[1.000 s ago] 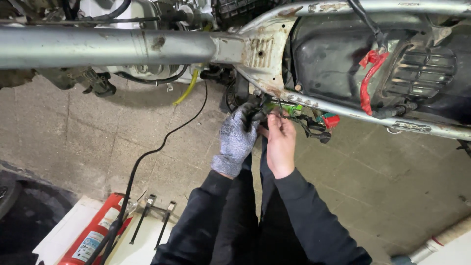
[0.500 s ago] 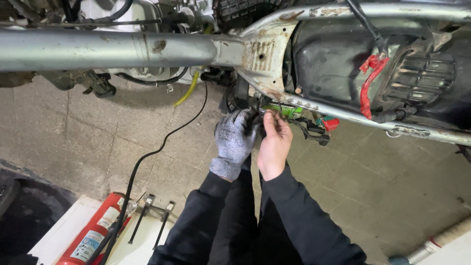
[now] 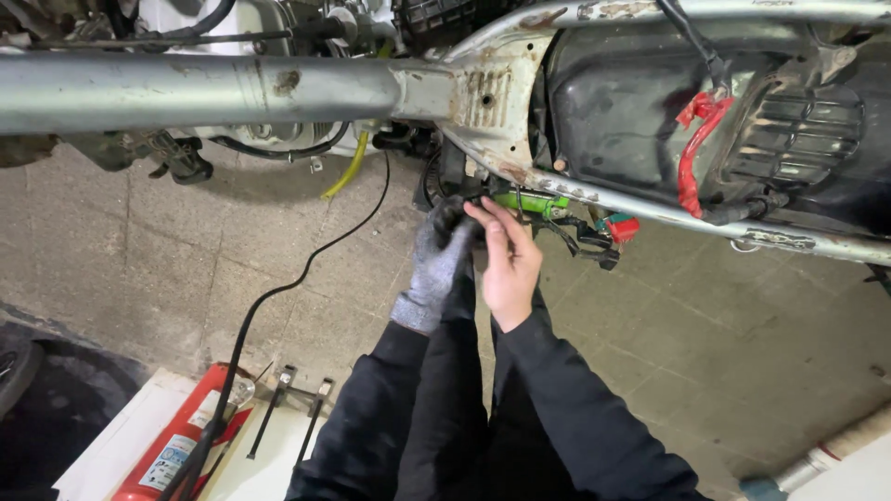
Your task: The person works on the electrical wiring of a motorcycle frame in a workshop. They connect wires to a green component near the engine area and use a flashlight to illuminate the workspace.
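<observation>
Reaching up under the frame (image 3: 520, 176), both hands meet at a dark wiring clump (image 3: 455, 206) just below the rusty junction plate. The left hand (image 3: 434, 264), in a grey glove, closes its grip around that clump; how tightly it clenches cannot be told, since the fingers curl out of sight. The right hand (image 3: 506, 260), bare, lays its fingertips on the same clump, and whether its grip pinches anything is hidden by the fingers themselves. No container shows plainly; a black tank (image 3: 631, 102) sits above and right of the grips, its inside unseen. Just right of the right hand lie a green part (image 3: 534, 200) and a red connector (image 3: 622, 227) with black leads. A red strap (image 3: 691, 148) hangs farther right. A long silver tube (image 3: 186, 88) runs off to the left above the gloved hand. A black cable (image 3: 278, 297) trails down the floor (image 3: 724, 334) to a red extinguisher (image 3: 181, 445), partly cut off at the bottom edge.
</observation>
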